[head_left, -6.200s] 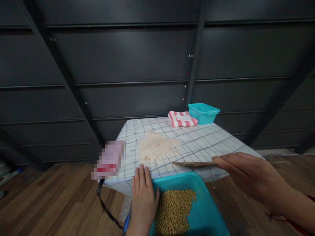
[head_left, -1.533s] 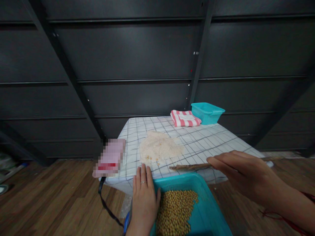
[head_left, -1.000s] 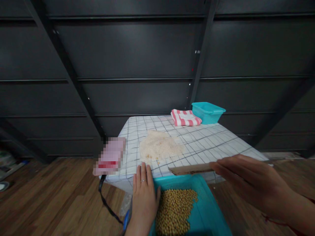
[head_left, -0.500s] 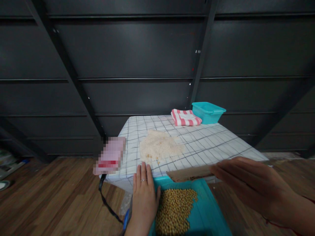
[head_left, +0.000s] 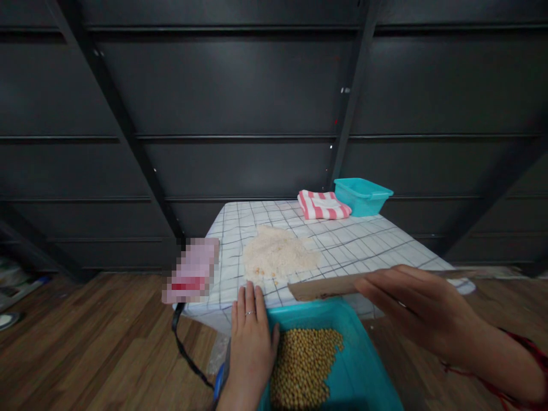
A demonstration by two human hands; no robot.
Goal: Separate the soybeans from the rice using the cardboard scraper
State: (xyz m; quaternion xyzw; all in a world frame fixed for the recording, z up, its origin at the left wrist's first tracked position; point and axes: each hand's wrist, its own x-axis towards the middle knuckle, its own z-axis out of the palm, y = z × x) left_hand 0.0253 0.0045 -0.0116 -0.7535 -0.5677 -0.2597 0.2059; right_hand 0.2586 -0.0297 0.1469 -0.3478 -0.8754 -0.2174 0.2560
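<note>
My left hand (head_left: pixel 252 337) lies with fingers stretched out over the left rim of a teal plastic basin (head_left: pixel 363 365). Inside that basin is a heap of yellow-brown soybeans (head_left: pixel 303 365). Gripped in my right hand (head_left: pixel 419 308) is a strip of brown cardboard (head_left: pixel 321 287), held roughly level above the basin's far rim. Just beyond it, a pile of pale grains (head_left: pixel 280 254) spreads over the table, with a few soybeans at its near edge. The underside of my right hand's grip is partly hidden.
A white checked cloth (head_left: pixel 359 245) covers the table. At its back right are a folded red-and-white striped towel (head_left: pixel 324 205) and another teal basin (head_left: pixel 363 197). A blurred pink object (head_left: pixel 194 271) sits at the left edge, with a black cord (head_left: pixel 182 342) hanging below.
My right hand has risen slightly and shifted left, lifting the cardboard strip from the basin's far rim toward the table. My left hand stays put.
</note>
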